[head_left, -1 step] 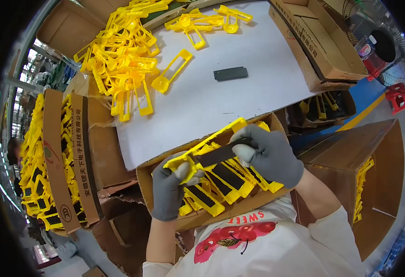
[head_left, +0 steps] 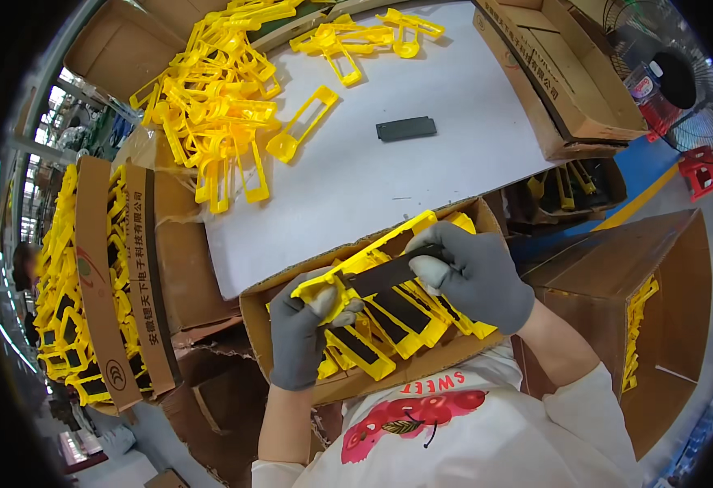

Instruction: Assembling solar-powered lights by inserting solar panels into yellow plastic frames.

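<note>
Above an open cardboard box (head_left: pixel 486 218), I hold a yellow plastic frame (head_left: pixel 366 250) and a flat dark strip (head_left: pixel 382 276), both tilted up to the right. My gloved left hand (head_left: pixel 298 340) is closed around the frame's wide end. My gloved right hand (head_left: pixel 486 276) pinches the strip's far end between thumb and fingers, close to the frame's narrow end. The strip's left end meets the frame; whether it is seated there I cannot tell. In the box lie several yellow frames with dark strips in them (head_left: pixel 362 350).
On the white table (head_left: pixel 356 179) lie a single dark strip (head_left: pixel 406 129), a loose yellow frame (head_left: pixel 301 126) and a heap of yellow frames (head_left: pixel 218 106). A filled carton (head_left: pixel 141 285) stands left. Other cartons (head_left: pixel 568 73) are at the right, with a fan (head_left: pixel 698 126) beyond.
My left hand and the yellow frame have shifted very slightly. Both hands keep their hold.
</note>
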`<state>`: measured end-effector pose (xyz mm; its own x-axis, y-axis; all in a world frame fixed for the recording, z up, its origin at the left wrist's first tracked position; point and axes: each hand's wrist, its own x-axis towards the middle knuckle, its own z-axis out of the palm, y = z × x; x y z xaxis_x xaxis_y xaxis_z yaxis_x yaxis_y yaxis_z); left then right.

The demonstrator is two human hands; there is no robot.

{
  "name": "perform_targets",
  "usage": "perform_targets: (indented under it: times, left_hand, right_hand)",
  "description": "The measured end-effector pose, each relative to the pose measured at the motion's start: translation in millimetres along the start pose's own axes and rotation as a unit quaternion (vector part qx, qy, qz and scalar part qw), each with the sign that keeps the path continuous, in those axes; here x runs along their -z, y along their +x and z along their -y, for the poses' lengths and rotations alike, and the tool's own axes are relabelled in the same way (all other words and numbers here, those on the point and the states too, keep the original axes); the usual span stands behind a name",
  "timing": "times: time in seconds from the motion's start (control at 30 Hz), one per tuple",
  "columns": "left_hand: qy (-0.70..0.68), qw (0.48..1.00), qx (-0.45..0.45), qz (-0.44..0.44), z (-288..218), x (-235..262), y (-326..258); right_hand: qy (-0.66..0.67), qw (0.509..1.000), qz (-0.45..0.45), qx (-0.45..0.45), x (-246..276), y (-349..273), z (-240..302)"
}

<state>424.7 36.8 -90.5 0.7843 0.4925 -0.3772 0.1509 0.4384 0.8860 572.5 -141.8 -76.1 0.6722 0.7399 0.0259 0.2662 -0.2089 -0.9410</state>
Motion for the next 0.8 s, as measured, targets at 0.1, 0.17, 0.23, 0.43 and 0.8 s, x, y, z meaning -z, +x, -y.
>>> perform_targets:
  times: [0.1, 0.17, 0.23, 0.43, 0.8]
  left_hand:
    - [0.009, 1.0, 0.001, 0.01, 0.9, -1.6, -5.4]
    - [0.009, 1.0, 0.011, 0.016, 2.9, -3.0, -7.5]
    - [-0.005, 1.0, 0.021, 0.017, 4.4, -8.5, -9.4]
    - [0.0, 0.999, 0.029, 0.018, 5.5, -12.6, -13.8]
    - [0.072, 0.995, 0.061, 0.02, 11.5, -0.1, -28.6]
  right_hand:
    - [-0.054, 0.998, -0.035, 0.022, -2.6, -9.0, 0.9]
    - [-0.03, 0.999, -0.039, 0.015, -4.9, -11.4, -2.3]
    - [-0.007, 0.999, -0.044, 0.006, -5.8, -14.0, -4.2]
    - [-0.165, 0.983, -0.072, 0.039, -15.1, -22.2, -1.9]
    - [-0.294, 0.952, -0.085, -0.015, -12.4, -39.6, -6.3]
